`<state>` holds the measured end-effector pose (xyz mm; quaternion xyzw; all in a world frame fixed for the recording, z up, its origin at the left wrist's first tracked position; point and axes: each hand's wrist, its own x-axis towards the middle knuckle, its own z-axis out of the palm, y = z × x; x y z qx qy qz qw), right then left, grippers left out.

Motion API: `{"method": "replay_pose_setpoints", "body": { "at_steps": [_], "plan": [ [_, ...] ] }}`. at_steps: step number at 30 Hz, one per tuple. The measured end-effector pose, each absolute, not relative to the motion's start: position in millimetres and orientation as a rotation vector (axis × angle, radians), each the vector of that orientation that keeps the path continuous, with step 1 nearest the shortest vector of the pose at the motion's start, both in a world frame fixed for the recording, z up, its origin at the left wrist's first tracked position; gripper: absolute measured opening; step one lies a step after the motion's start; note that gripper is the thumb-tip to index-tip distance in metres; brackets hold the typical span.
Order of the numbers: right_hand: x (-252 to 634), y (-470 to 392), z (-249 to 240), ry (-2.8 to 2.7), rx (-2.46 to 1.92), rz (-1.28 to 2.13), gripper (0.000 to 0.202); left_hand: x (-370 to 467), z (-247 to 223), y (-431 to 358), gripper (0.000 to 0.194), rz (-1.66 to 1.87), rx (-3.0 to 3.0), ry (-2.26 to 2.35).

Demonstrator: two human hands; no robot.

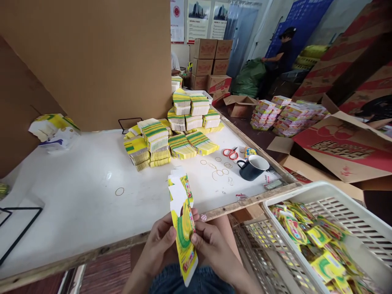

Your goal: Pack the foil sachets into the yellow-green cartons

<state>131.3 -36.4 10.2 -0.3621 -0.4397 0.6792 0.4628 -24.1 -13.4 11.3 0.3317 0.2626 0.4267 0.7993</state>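
Above the table's near edge, a yellow and green printed carton (184, 232) is held between my two hands, with white flaps standing up at its top end. My left hand (161, 241) grips its left side, the thumb on the printed face. On its right edge, my right hand (212, 245) pinches the carton between thumb and fingers. Further yellow cardboard with white flaps (179, 183) shows just beyond it; whether that is a separate carton I cannot tell. Stacks of flat yellow-green cartons (154, 136) stand farther back on the white table (92, 196).
Red-handled scissors (230, 153), rubber bands (219, 172) and a dark mug (254, 168) lie to the right. A white plastic basket (330, 192) holds many yellow cartons. A cardboard panel (92, 61) rises behind the table. Another person (280, 57) stands by a green sack (249, 77).
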Motion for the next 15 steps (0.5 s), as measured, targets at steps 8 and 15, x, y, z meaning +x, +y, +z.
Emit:
{"method": "replay_pose_setpoints", "body": {
  "at_steps": [8,15],
  "plan": [
    [134.1,-35.5,5.7,-1.068,-1.192,1.406,0.038,-18.5,-1.6,-10.7,0.042,0.983,0.798,0.684],
    [133.6,-37.6,-7.9,-1.198,-1.445,1.167,0.039,-7.7,3.5,-12.6,0.04,1.041,0.788,0.866]
  ]
}}
